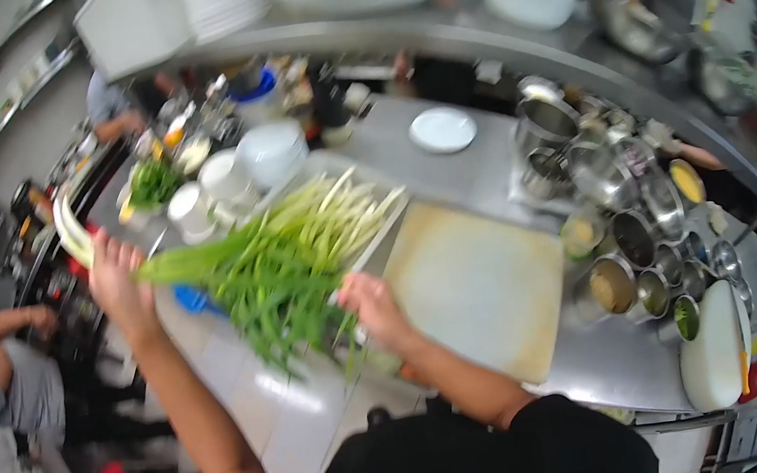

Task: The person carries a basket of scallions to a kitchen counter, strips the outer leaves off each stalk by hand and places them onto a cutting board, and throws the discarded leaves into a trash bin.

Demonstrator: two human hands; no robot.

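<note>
My left hand [120, 279] is raised at the left, its fingers wrapped round a bunch of spring onions [185, 262]. Pale ends stick out above the fist, and the green part runs right toward the pile. A heap of spring onions [287, 251] fills a metal tray [386, 235], white ends toward the back right and green leaves hanging over the front. At the front right of that heap, my right hand [375, 308] is closed, close to the leaves; what it grips is hidden and blurred. Just right of it lies a pale cutting board [475, 285].
White cups [190, 212], stacked bowls [271, 152] and a bunch of green herbs [154, 183] stand behind the tray. A white plate [443, 130] lies farther back. Several metal pots [612, 287] crowd the right side. Other people [5, 380] are at the left.
</note>
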